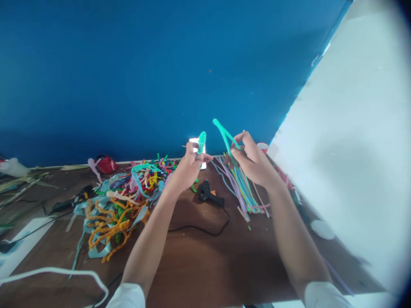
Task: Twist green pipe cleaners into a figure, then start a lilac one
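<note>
My left hand is closed around a tightly coiled turquoise pipe cleaner, which stands up from the fingers. In my right hand is a turquoise pipe cleaner bent into a narrow V, its fold pointing up and to the left. Thumb and fingers pinch its lower part. The two turquoise pieces are apart, both held above the table. Below and behind the right hand lies a bundle of straight pipe cleaners in purple, blue, yellow and pink. A bright phone-like screen is partly hidden behind the left hand.
A black hot glue gun with a cord lies on the brown table. Left of it spreads a tangled heap of colourful pipe cleaners. A white cord crosses the lower left. A blue wall rises behind; a white panel stands right.
</note>
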The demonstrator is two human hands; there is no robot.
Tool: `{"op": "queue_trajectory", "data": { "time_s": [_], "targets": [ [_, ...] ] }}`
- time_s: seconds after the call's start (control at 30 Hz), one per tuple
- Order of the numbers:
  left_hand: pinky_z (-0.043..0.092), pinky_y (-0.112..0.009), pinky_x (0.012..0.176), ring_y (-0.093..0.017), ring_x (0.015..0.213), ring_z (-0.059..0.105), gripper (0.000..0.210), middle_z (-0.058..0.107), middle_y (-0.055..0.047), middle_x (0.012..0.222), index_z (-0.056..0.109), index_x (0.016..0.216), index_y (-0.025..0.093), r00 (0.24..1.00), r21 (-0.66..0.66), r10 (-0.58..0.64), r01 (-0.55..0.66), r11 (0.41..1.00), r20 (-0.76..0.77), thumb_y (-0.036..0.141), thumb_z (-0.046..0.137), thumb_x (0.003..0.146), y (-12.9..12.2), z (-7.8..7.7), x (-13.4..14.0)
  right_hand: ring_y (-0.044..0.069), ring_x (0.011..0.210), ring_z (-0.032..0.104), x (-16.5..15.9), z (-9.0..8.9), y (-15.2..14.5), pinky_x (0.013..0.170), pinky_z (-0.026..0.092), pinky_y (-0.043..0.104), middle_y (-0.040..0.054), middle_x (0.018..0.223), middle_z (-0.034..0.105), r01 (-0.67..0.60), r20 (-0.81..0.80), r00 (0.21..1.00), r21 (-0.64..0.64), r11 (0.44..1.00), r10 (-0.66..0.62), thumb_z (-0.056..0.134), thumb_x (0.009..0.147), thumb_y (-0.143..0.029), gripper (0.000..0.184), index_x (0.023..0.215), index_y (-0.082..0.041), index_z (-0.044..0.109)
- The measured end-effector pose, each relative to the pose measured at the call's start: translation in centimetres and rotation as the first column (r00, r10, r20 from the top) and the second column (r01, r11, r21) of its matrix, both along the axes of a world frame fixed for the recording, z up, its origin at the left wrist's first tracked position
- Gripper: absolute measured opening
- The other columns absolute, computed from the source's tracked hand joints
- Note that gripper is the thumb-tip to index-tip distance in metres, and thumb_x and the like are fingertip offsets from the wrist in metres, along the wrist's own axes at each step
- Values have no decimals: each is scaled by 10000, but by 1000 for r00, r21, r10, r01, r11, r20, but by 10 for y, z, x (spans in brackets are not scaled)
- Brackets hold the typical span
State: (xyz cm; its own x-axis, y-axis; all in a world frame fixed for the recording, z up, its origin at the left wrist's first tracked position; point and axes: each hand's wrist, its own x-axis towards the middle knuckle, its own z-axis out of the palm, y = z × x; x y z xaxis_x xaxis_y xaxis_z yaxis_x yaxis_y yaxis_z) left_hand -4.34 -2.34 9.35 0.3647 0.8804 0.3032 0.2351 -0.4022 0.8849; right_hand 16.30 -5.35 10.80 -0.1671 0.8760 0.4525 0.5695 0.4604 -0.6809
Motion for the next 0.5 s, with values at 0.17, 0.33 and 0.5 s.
{"op": "queue_trajectory", "data": {
  "time_s": [0.17,0.33,0.5],
  "targets": [
    [490,-252,660,-111,705,631,228,650,-23,888,345,1196,214,999,-71,-47,48,996,3,272,381,978,0,-4,3,148,513,469,-9,0,-2,518,318,286,-33,621,509,2,-65,998,-12,1000,-3,388,997,-464,257,1129,-249,441],
    [358,-227,509,-96,545,457,285,507,28,707,452,1149,218,995,7,20,-19,1000,-98,448,368,1003,-1,-3,2,141,519,439,-13,-4,-1,512,272,272,-33,619,466,67,-24,997,3,998,-66,457,969,-461,228,1048,-249,490],
    [359,-265,558,-129,619,461,446,474,-8,664,454,755,196,987,108,52,-35,994,-153,563,345,983,-7,5,5,131,524,418,-17,-8,2,527,278,265,-28,665,518,47,-25,999,-8,999,-47,515,943,-427,217,1067,-252,476]
  ]
}}
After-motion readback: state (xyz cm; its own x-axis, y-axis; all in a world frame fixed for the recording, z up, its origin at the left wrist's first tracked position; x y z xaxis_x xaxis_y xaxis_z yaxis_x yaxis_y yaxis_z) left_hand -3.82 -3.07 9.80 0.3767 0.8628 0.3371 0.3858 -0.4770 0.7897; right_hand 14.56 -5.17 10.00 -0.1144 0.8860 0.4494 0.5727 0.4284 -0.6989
